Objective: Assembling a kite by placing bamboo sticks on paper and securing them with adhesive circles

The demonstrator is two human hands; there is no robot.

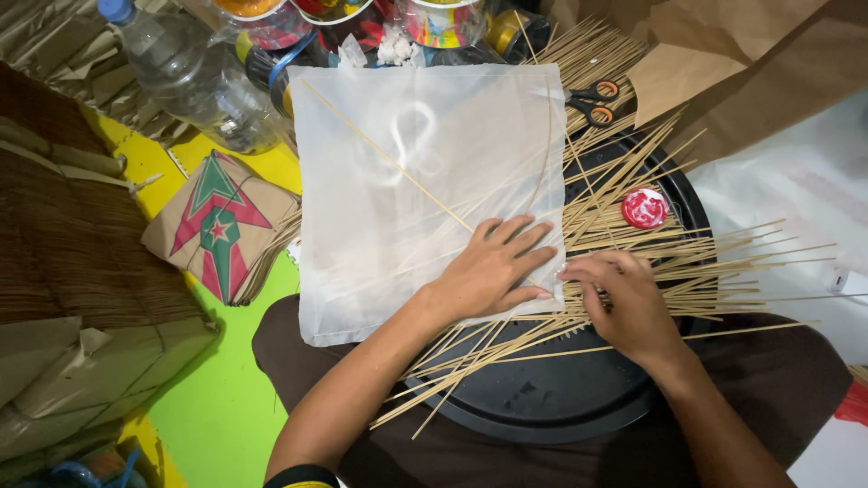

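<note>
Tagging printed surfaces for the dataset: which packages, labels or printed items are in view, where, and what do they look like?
Clear plastic bottle: top left, lying tilted, blue cap, no label visible.
Printed paper kite: left of the white sheet, brown diamond, red and green star design.
Colourful printed tubs: top edge, round, mostly cropped.
Small round lid: on the black tray, red and white.
No screens or signs.

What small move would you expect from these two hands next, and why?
Probably the right hand folds the sheet's edge over. The left hand lies flat on the thin white paper sheet, pinning it, a thin stick crosses the sheet diagonally, and the right fingers pinch at its right edge among the loose bamboo sticks.
</note>
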